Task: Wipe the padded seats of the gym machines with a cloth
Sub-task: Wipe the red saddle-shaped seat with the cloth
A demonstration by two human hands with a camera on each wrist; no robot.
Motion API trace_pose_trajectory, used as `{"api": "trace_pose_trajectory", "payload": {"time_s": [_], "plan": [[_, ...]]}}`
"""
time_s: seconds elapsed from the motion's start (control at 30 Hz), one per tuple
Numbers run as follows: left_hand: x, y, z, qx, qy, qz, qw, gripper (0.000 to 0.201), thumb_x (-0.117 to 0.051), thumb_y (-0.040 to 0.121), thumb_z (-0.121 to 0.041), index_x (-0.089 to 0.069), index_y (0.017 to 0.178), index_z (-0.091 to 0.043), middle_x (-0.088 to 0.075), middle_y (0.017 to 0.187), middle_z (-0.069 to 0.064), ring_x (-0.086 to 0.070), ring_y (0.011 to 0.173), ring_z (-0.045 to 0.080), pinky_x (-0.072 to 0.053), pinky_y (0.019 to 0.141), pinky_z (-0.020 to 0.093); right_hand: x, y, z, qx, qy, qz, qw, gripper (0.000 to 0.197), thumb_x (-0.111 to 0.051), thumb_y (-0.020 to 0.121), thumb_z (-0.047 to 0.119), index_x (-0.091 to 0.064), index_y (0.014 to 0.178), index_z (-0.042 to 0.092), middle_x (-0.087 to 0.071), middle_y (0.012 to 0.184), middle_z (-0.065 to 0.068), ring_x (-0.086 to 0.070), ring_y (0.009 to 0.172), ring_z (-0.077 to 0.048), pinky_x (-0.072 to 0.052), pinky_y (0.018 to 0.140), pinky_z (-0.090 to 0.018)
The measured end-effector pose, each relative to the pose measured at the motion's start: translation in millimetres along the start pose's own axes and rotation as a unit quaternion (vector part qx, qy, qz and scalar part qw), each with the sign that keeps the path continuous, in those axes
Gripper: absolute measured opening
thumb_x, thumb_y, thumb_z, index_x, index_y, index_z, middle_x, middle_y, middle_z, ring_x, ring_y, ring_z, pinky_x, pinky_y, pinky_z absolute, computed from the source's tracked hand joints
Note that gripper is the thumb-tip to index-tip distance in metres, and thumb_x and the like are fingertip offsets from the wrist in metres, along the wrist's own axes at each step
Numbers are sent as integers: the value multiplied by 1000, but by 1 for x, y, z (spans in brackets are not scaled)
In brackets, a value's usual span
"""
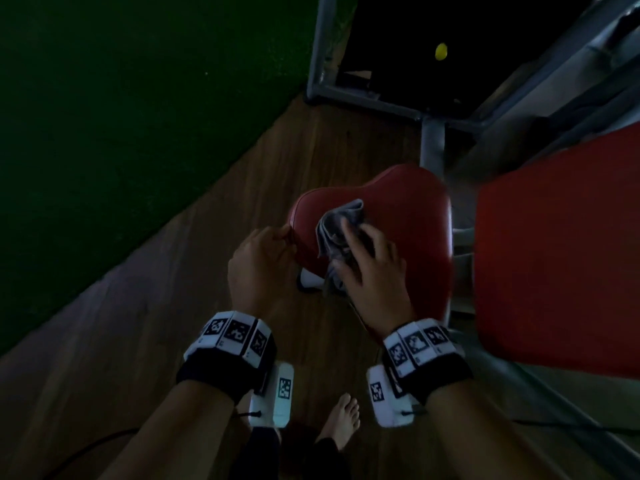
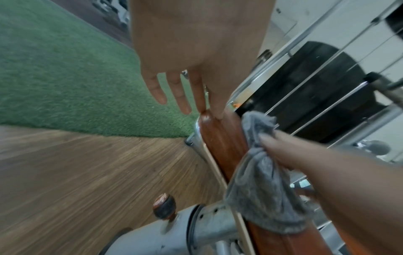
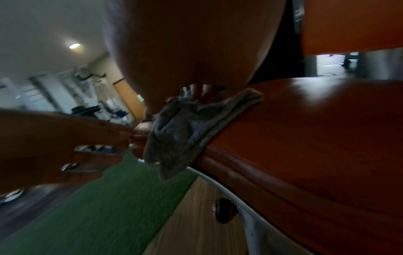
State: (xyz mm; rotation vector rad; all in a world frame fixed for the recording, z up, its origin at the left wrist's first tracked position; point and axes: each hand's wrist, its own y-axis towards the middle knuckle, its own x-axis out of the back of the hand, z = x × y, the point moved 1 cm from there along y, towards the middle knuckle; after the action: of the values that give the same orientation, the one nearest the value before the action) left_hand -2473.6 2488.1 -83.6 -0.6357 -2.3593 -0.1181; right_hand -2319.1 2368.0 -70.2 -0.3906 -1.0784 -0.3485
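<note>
A red padded seat (image 1: 408, 216) stands on a grey metal post, also seen edge-on in the left wrist view (image 2: 224, 143) and broad in the right wrist view (image 3: 316, 138). A bunched grey cloth (image 1: 337, 220) (image 2: 261, 176) (image 3: 185, 127) lies over the seat's near-left part and hangs off its edge. My right hand (image 1: 370, 271) is on top of the cloth, fingers (image 3: 202, 91) curled into its folds and pressing it on the pad. My left hand (image 1: 258, 261) (image 2: 196, 51) has straight fingers; its fingertips (image 2: 218, 112) touch the seat's left rim.
A large red back pad (image 1: 554, 254) rises right of the seat. The grey machine frame (image 1: 431, 140) and a dark weight stack lie beyond. An adjustment knob (image 2: 164, 205) sticks out under the seat. Green turf (image 1: 104, 116) borders the wooden floor. My bare foot (image 1: 343, 420) is below.
</note>
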Motion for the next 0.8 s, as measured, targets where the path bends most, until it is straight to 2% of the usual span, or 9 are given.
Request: {"api": "trace_pose_trajectory", "payload": {"time_s": [0.07, 0.13, 0.2, 0.27, 0.37, 0.47, 0.53, 0.7, 0.8], "plan": [[4, -1, -5, 3, 20, 4, 1000, 63, -35, 77, -61, -65, 117, -23, -61, 114, 1, -59, 98, 19, -50, 82, 41, 6, -19, -16, -4, 68, -42, 997, 63, -40, 92, 56, -18, 150, 43, -22, 154, 7, -27, 139, -11, -30, 107, -34], [1, -8, -17, -5, 49, -6, 999, 55, -43, 81, -56, -58, 124, -25, -52, 128, 0, -49, 111, 21, -40, 87, 35, 10, -40, -39, -55, 95, -97, 989, 61, -45, 95, 50, -22, 151, 40, -20, 158, 5, -23, 140, -6, -30, 108, -27], [-9, -21, -36, -61, 96, -28, 993, 43, -56, 87, -41, -55, 127, -25, -46, 137, 1, -43, 120, 24, -35, 90, 35, 7, -59, -66, -158, 129, -103, 974, 61, -43, 96, 48, -18, 152, 39, -11, 161, 5, -15, 145, -13, -28, 114, -40], [-30, -34, -57, -142, 137, -15, 980, 43, -58, 89, -39, -55, 130, -25, -45, 141, 2, -39, 128, 25, -35, 98, 42, 0, -74, -88, -241, 149, -67, 957, 65, -35, 93, 53, -9, 152, 41, 0, 162, 7, -4, 148, -18, -22, 116, -52], [-69, -45, -75, -203, 198, 82, 955, 59, -49, 92, -50, -43, 144, -22, -31, 155, 6, -23, 145, 26, -20, 117, 50, -16, -86, -102, -257, 140, -31, 956, 71, -22, 86, 64, 5, 149, 43, 16, 161, 6, 8, 148, -24, -15, 117, -55], [-96, -38, -79, -168, 274, 126, 939, 77, -32, 95, -61, -22, 153, -11, -11, 162, 12, -2, 150, 28, 2, 120, 52, -22, -84, -103, -267, 143, -23, 953, 72, -17, 82, 66, 12, 144, 44, 21, 159, 5, 11, 147, -25, -12, 117, -51], [-103, -30, -79, -151, 299, 131, 933, 79, -26, 96, -63, -16, 154, -9, -6, 162, 14, 0, 150, 30, 5, 119, 53, -22, -83, -101, -276, 146, -22, 950, 73, -16, 80, 66, 13, 143, 44, 19, 160, 4, 9, 147, -26, -12, 116, -51], [-104, -19, -96, -97, 277, 97, 951, 77, -30, 97, -62, -14, 155, -13, -5, 162, 15, -10, 148, 31, 15, 117, 51, -29, -86, -110, -254, 143, -5, 956, 71, -12, 87, 65, 9, 151, 41, 25, 158, 10, 16, 147, -19, -9, 117, -50], [-111, -20, -108, -73, 272, 89, 956, 73, -32, 99, -51, -8, 155, -10, 4, 162, 16, 3, 149, 29, 16, 117, 50, -29, -86, -113, -250, 143, 5, 958, 69, -11, 90, 69, 7, 150, 41, 30, 154, 14, 11, 147, -24, -13, 117, -53]]}}
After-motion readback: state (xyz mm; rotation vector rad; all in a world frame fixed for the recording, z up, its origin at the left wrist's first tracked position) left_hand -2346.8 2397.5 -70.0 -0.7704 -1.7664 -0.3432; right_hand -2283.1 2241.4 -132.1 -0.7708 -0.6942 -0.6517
